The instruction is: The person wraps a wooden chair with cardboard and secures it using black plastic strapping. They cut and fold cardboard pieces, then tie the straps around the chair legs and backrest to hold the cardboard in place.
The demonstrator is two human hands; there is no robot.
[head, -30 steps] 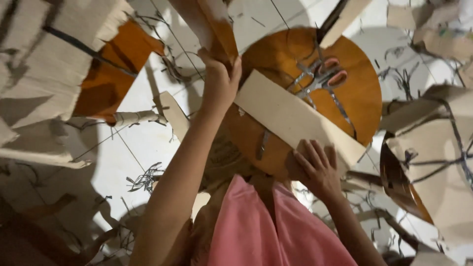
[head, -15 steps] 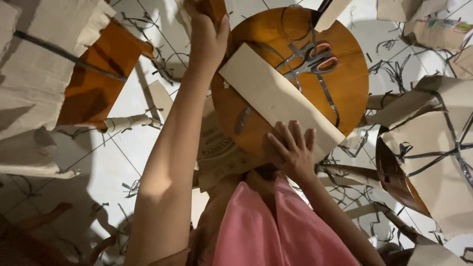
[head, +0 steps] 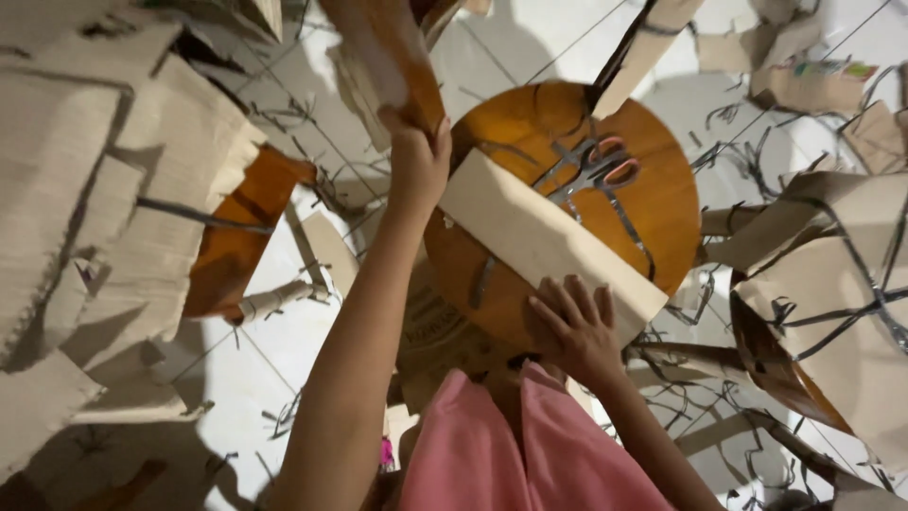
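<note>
Two hands work at a round wooden stool [head: 662, 218]. A pale cardboard strip [head: 539, 237] lies across its top, long axis running from 10 to 4 o'clock. Right hand [head: 577, 331] presses spread, flat fingers on the strip's 4 o'clock end. Left hand [head: 416, 161], at the strip's 10 o'clock end, is clenched around a brown board [head: 388, 57] rising toward 12. Scissors [head: 591, 170] lie at 1 o'clock from the strip. Compared with half a second earlier, the grips are unchanged; the view has shifted slightly.
</note>
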